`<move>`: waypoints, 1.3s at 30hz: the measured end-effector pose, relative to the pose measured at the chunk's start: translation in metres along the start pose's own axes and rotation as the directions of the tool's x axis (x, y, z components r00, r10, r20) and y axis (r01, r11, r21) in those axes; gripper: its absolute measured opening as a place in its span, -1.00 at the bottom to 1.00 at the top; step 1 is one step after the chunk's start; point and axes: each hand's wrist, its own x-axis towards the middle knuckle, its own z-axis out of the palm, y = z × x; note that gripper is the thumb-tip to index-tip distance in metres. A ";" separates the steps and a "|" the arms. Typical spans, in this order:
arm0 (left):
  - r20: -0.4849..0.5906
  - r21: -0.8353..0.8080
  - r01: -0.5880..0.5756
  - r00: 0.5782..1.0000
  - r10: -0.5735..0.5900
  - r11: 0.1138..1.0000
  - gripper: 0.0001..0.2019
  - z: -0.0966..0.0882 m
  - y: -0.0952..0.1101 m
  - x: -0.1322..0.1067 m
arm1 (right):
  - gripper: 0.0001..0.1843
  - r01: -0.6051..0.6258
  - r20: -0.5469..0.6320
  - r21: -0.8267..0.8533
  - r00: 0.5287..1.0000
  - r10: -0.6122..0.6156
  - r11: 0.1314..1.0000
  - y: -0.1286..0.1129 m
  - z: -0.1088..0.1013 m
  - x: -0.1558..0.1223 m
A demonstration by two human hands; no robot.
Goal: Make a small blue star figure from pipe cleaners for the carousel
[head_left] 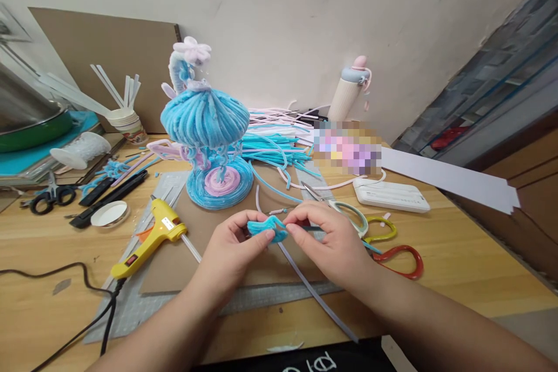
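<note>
My left hand is closed around a small bundle of folded blue pipe cleaner, its thumb pressed on the front. At the bundle's right end, the thumb and forefinger of my right hand pinch the blue strand. A pale lilac pipe cleaner runs out from below the bundle toward the table's front edge. Behind my hands stands a jellyfish-like lamp shape made of blue pipe cleaners, on a coiled blue and pink round base.
A yellow hot glue gun lies left on cardboard, its cord trailing forward. Scissors with red handles are by my right wrist. Further back are blue pipe cleaners, a white power bank and a bottle.
</note>
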 end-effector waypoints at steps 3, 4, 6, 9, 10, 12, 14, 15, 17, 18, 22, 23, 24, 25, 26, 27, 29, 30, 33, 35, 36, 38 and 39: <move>-0.010 0.031 -0.029 1.000 0.030 0.999 -0.81 0.000 0.000 -0.001 | -0.93 -0.025 0.014 0.016 1.000 0.025 1.000 0.000 0.001 -0.001; -0.009 0.039 -0.039 0.999 0.039 0.998 -0.81 0.000 0.001 -0.001 | -0.94 -0.041 0.017 0.020 0.999 0.041 0.999 0.000 0.002 -0.001; 0.002 0.043 -0.048 0.999 0.048 0.998 -0.81 0.001 0.002 -0.002 | -0.94 -0.054 0.028 0.022 0.998 0.053 0.998 0.001 0.003 -0.001; 0.016 0.031 -0.041 0.999 0.040 0.999 -0.82 0.002 0.003 -0.002 | -0.94 -0.015 0.042 0.016 0.999 0.015 1.000 0.001 0.003 -0.001; 0.016 0.027 -0.036 0.999 0.036 0.999 -0.82 0.002 0.003 -0.002 | -0.94 -0.001 0.039 0.016 0.999 0.000 1.000 0.001 0.003 -0.001; 0.013 0.027 -0.033 0.999 0.032 0.999 -0.83 0.003 0.003 -0.003 | -0.94 0.012 0.029 0.017 0.999 -0.013 1.000 0.001 0.003 -0.001; 0.008 0.031 -0.035 0.999 0.035 0.999 -0.83 0.004 0.003 -0.003 | -0.95 0.016 0.031 0.018 0.999 -0.017 1.000 0.000 0.003 -0.001; 0.003 0.032 -0.035 0.999 0.035 0.999 -0.83 0.004 0.003 -0.002 | -0.96 0.018 0.036 0.019 0.999 -0.019 1.000 0.000 0.003 -0.001; -0.004 0.019 -0.030 1.000 0.030 0.999 -0.83 0.004 0.003 -0.002 | -0.95 0.029 0.052 0.029 0.998 -0.031 0.999 0.001 0.004 -0.001; -0.004 0.005 -0.026 1.000 0.026 1.000 -0.82 0.003 0.002 -0.002 | -0.95 0.037 0.058 0.037 0.998 -0.039 0.999 0.001 0.004 -0.001; 0.020 -0.071 0.022 1.000 -0.021 0.997 -0.79 0.002 0.000 -0.001 | -0.91 0.078 0.053 0.078 0.995 -0.082 0.994 0.003 0.005 -0.003; 0.026 -0.090 0.044 0.999 -0.042 0.995 -0.78 0.002 0.000 0.000 | -0.91 0.084 0.045 0.090 0.995 -0.088 0.992 0.003 0.005 -0.003; 0.030 -0.109 0.065 0.998 -0.062 0.992 -0.77 0.003 0.001 0.000 | -0.91 0.090 0.040 0.103 0.995 -0.094 0.991 0.004 0.006 -0.003; 0.032 -0.126 0.082 0.996 -0.078 0.989 -0.76 0.003 0.001 0.000 | -0.90 0.095 0.038 0.114 0.994 -0.100 0.989 0.004 0.006 -0.003; 0.029 -0.142 0.092 0.996 -0.088 0.986 -0.75 0.004 0.002 0.000 | -0.90 0.102 0.040 0.122 0.993 -0.107 0.987 0.005 0.006 -0.002; 0.023 -0.154 0.098 0.995 -0.095 0.983 -0.75 0.004 0.003 0.000 | -0.89 0.110 0.044 0.126 0.992 -0.116 0.986 0.006 0.007 -0.002; 0.009 -0.172 0.106 0.994 -0.106 0.979 -0.74 0.005 0.005 0.001 | -0.87 0.128 0.045 0.124 0.990 -0.135 0.984 0.007 0.007 -0.002; 0.004 -0.178 0.111 0.994 -0.112 0.978 -0.74 0.005 0.006 0.001 | -0.86 0.135 0.044 0.119 0.989 -0.141 0.984 0.007 0.007 -0.002; 0.001 -0.194 0.125 0.992 -0.127 0.973 -0.74 0.006 0.007 0.001 | -0.84 0.145 0.066 0.104 0.986 -0.152 0.984 0.008 0.008 -0.002; 0.006 -0.201 0.131 0.991 -0.132 0.971 -0.74 0.006 0.007 0.000 | -0.82 0.155 0.095 0.093 0.982 -0.164 0.983 0.010 0.008 -0.002; 0.011 -0.203 0.135 0.991 -0.136 0.970 -0.74 0.005 0.007 0.000 | -0.82 0.163 0.106 0.085 0.979 -0.172 0.983 0.010 0.008 -0.002; 0.017 -0.209 0.147 0.989 -0.146 0.967 -0.75 0.005 0.007 0.001 | -0.82 0.181 0.120 0.058 0.975 -0.187 0.982 0.011 0.008 -0.002; 0.017 -0.213 0.152 0.988 -0.152 0.965 -0.75 0.005 0.007 0.001 | -0.82 0.189 0.130 0.042 0.973 -0.193 0.981 0.011 0.008 -0.002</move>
